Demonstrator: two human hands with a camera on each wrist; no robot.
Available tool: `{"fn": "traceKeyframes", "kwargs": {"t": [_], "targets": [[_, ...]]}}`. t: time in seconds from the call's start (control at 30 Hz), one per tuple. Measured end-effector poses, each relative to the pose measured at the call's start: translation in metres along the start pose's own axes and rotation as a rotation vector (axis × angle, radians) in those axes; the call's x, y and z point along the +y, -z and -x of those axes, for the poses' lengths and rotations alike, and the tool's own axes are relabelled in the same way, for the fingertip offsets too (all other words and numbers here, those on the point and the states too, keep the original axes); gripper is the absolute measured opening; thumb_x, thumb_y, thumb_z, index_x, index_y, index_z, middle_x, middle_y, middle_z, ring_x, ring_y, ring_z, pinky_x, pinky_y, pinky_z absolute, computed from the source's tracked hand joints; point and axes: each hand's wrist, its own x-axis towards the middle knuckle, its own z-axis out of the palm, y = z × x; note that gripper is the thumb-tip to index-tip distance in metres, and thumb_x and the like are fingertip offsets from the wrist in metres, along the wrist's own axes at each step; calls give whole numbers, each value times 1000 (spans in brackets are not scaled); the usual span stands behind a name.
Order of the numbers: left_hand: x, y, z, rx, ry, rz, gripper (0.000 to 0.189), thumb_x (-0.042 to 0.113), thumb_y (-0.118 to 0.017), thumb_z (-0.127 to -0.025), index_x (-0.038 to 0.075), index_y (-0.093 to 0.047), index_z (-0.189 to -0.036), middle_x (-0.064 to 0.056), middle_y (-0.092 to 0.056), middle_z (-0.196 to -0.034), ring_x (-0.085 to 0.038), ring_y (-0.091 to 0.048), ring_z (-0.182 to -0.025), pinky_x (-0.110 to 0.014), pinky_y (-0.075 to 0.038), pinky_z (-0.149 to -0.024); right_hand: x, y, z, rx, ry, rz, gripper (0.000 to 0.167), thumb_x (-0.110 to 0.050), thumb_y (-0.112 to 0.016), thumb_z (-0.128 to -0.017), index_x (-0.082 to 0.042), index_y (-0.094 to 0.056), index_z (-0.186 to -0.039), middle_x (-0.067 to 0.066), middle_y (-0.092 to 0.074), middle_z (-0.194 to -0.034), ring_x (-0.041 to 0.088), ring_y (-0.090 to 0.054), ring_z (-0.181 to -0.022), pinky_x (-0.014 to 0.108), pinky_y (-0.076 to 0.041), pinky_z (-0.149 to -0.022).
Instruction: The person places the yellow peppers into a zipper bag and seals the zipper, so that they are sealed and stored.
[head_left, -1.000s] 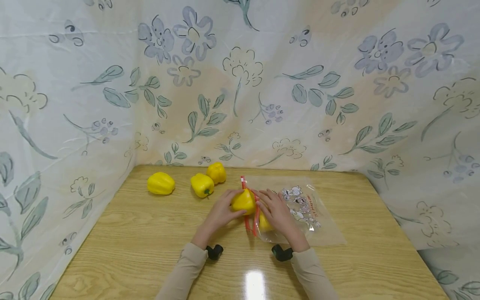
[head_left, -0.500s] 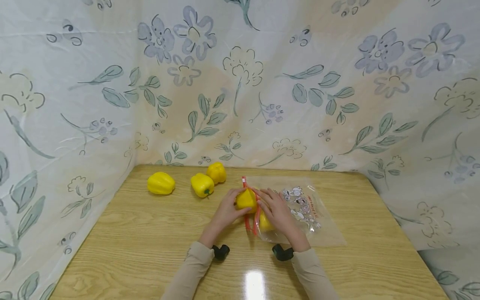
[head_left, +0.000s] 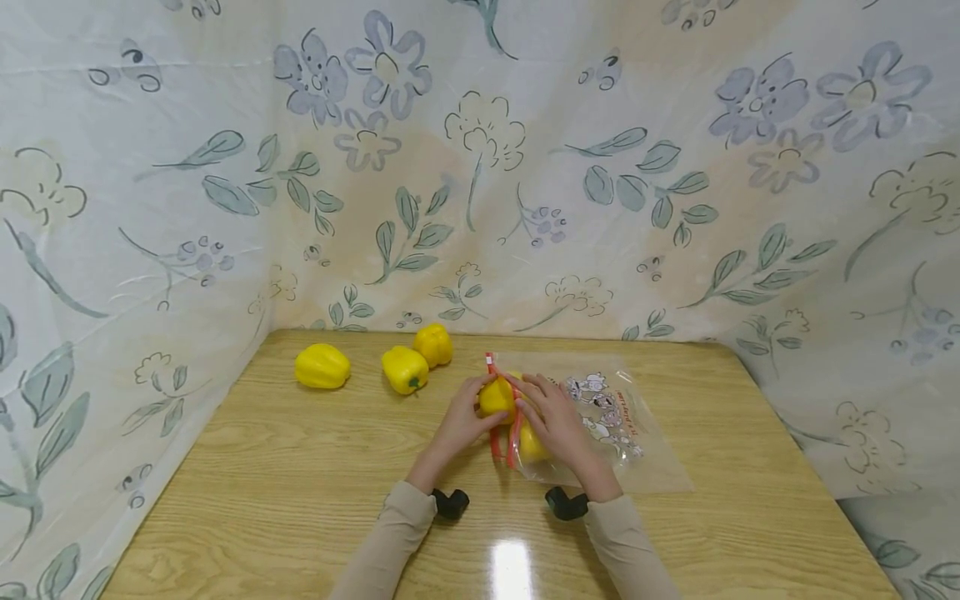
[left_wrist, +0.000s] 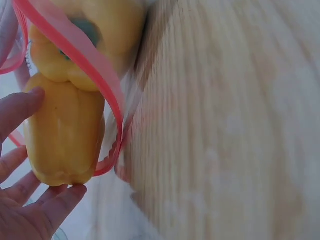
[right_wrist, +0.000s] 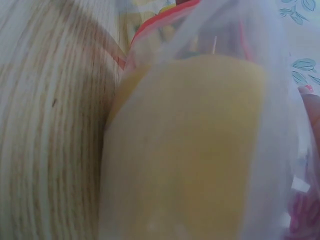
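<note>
My left hand (head_left: pixel 459 423) holds a yellow bell pepper (head_left: pixel 497 402) at the mouth of a clear zip bag (head_left: pixel 654 458) with a red zip strip. In the left wrist view, this pepper (left_wrist: pixel 65 135) lies partly within the red loop of the strip (left_wrist: pixel 111 92), thumb on one side and fingertips at its end. It touches a second pepper (left_wrist: pixel 122 30) with a green stem, inside the bag. My right hand (head_left: pixel 561 423) grips the bag's edge near the strip; its fingertips are partly hidden. Through cloudy plastic, the right wrist view shows the bagged pepper (right_wrist: pixel 200 150) close up.
On the wooden table (head_left: pixel 285 483), a yellow pepper (head_left: pixel 322 367) lies at the back left. Two more, a front one (head_left: pixel 405 371) and a rear one (head_left: pixel 433 344), sit together left of the bag. Flowered cloth (head_left: pixel 480 167) hangs behind and at both sides.
My left hand has moved right, pushing the pepper further into the bag's mouth. The right hand has barely moved, and the loose peppers stay where they were.
</note>
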Motion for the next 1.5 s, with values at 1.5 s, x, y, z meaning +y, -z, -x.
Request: {"fn": "traceKeyframes", "kwargs": {"t": [1.5], "targets": [[32, 12, 11, 46, 13, 248, 47, 1, -58, -89, -10, -38, -130, -34, -51, -114, -45, -54, -106, -53, -46, -92, -1, 0, -3, -37, -46, 31, 39, -36, -47, -96, -32, -47, -135, 10, -50, -132, 32, -44, -125, 59, -20, -109]]}}
